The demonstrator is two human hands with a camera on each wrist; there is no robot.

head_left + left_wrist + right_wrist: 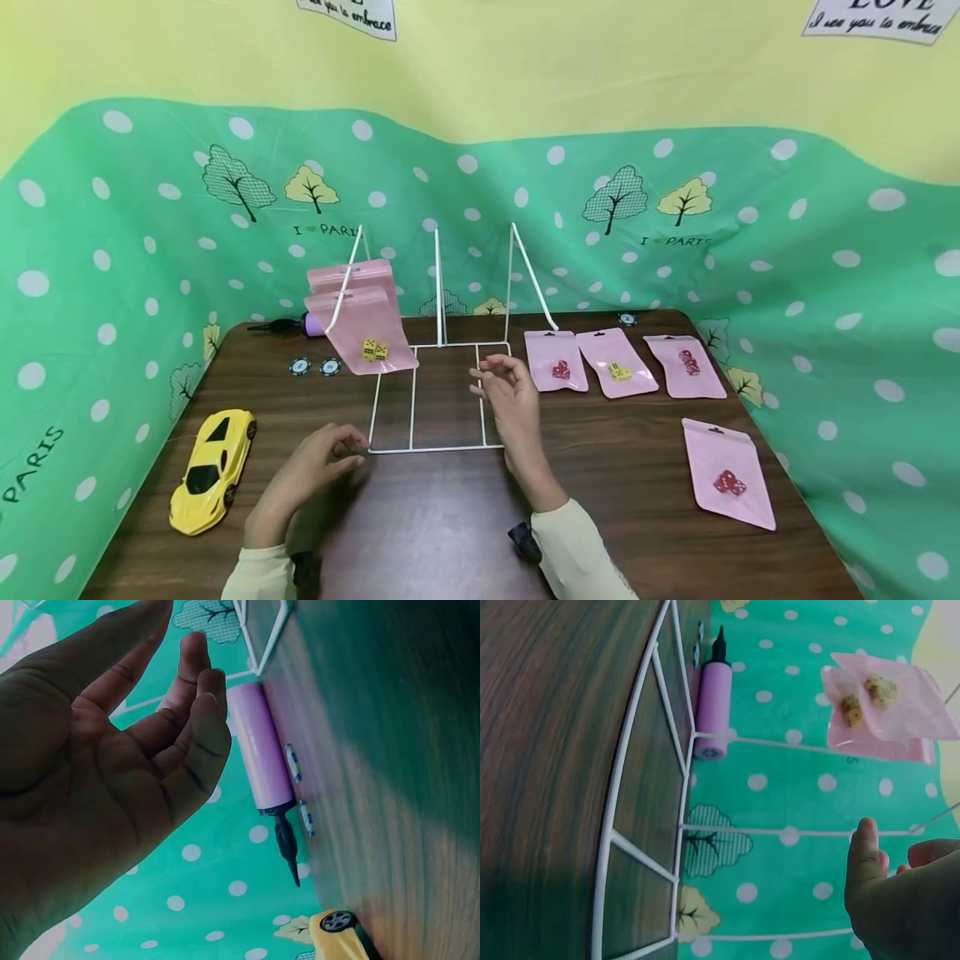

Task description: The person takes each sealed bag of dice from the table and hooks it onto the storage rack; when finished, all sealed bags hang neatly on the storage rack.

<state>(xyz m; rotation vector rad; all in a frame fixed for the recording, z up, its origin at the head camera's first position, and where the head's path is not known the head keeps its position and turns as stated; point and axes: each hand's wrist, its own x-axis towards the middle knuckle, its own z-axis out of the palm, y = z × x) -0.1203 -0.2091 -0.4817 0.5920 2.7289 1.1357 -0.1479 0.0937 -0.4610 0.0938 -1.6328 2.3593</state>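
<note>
Head view: white wire rack (438, 287) stands toward the far edge of the tabletop (420, 533); two hung pink bags (367, 321) are on its left prong. Three loose bags (617, 362) lie toward the far right corner, a fourth bag (729, 475) near the right edge. Left grip (315, 467) is at the rack's front-left corner, fingers loosely bent, holding nothing; contact cannot be told. Right grip (513, 408), at the rack's right side, is likewise relaxed and unladen. Key relation, as judged: nearest loose bag (557, 361) lies just right of the right grip and farther toward the far edge, long axis running roughly near-to-far; right grip is the nearer. Left wrist view: palm bare, fingers partly bent; purple pump (259, 746) beyond. Right wrist view: one finger extended, nothing held; hung bags well apart from it.
</note>
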